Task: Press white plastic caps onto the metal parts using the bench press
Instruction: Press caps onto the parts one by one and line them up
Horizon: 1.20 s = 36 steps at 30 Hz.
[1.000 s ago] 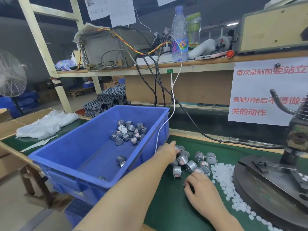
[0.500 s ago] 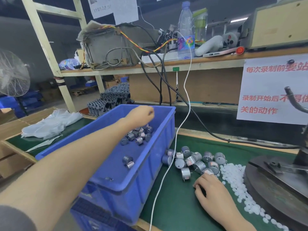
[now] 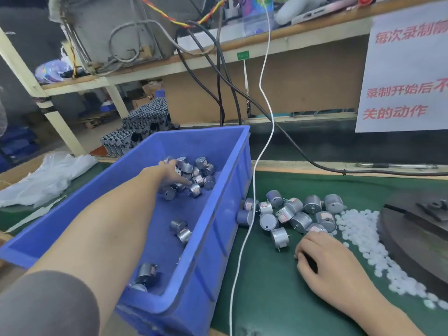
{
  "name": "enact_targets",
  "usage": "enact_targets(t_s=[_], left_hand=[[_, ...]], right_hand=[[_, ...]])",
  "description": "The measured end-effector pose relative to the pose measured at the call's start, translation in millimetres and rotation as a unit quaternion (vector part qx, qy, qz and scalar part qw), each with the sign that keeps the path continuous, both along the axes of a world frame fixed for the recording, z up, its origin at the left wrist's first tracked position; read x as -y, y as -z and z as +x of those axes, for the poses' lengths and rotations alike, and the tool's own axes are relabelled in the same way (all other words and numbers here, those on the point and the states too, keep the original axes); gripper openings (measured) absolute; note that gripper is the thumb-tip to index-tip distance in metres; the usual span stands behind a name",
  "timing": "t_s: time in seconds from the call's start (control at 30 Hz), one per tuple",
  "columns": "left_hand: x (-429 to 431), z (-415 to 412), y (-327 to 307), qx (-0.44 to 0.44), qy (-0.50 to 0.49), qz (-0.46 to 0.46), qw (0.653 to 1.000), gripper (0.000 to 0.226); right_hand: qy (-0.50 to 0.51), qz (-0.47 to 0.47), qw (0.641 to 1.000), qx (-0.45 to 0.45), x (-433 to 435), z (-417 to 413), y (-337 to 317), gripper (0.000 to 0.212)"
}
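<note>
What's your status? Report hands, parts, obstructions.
Left hand open on parts in bin. Right hand curled on mat, contents unclear. Cable hangs beside bin.

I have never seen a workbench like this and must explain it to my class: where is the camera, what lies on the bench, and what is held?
This is one picture, from a camera worn on the person's head, looking down at their own bare hands; there is no robot here. The left hand reaches into the blue bin and touches a heap of parts; whether it grips one is unclear. The right hand rests on the green mat, fingers curled; anything inside them is hidden. Loose parts lie on the mat beside a pile of white caps. At the right edge is the press base, round and dark. A white cable runs down over the mat.
</note>
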<state>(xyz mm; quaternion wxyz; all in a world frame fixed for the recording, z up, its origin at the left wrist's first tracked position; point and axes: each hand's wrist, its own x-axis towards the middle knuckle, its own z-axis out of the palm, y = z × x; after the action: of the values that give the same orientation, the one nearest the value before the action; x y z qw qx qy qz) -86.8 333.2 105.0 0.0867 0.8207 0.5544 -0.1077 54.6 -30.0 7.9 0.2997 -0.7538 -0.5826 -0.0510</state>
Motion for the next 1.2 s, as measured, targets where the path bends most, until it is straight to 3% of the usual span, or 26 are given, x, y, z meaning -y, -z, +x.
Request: enact_targets(t_s=[0.23, 0.43, 0.63, 0.77, 0.97, 1.1, 1.2], left_hand=[[-12, 13, 21, 0.136, -0.022, -0.040, 0.990, 0.105], [0, 37, 25, 0.044, 0.011, 0.004, 0.999, 0.089], [15, 48, 23, 0.068, 0.036, -0.038, 0.996, 0.053], [26, 47, 22, 0.085, 0.054, -0.038, 0.994, 0.043], [40, 36, 12, 0.078, 0.034, -0.176, 0.981, 0.062], [53, 24, 9, 0.139, 0.001, -0.255, 0.957, 0.034], [58, 11, 8, 0.212, -0.029, -0.291, 0.933, 0.036]], right_hand=[[0.006, -0.001, 1.000, -0.014, 0, 0, 2, 0.012], [0.002, 0.014, 1.000, -0.004, -1, 1, 3, 0.011], [0.005, 0.033, 0.999, 0.002, 0, 0, 2, 0.009], [0.002, 0.038, 0.999, -0.001, -1, 1, 2, 0.011], [0.001, 0.030, 1.000, -0.010, 0, 1, 4, 0.014], [0.002, 0.015, 1.000, -0.022, 1, 2, 6, 0.011], [0.001, 0.009, 1.000, -0.025, 1, 3, 8, 0.008]])
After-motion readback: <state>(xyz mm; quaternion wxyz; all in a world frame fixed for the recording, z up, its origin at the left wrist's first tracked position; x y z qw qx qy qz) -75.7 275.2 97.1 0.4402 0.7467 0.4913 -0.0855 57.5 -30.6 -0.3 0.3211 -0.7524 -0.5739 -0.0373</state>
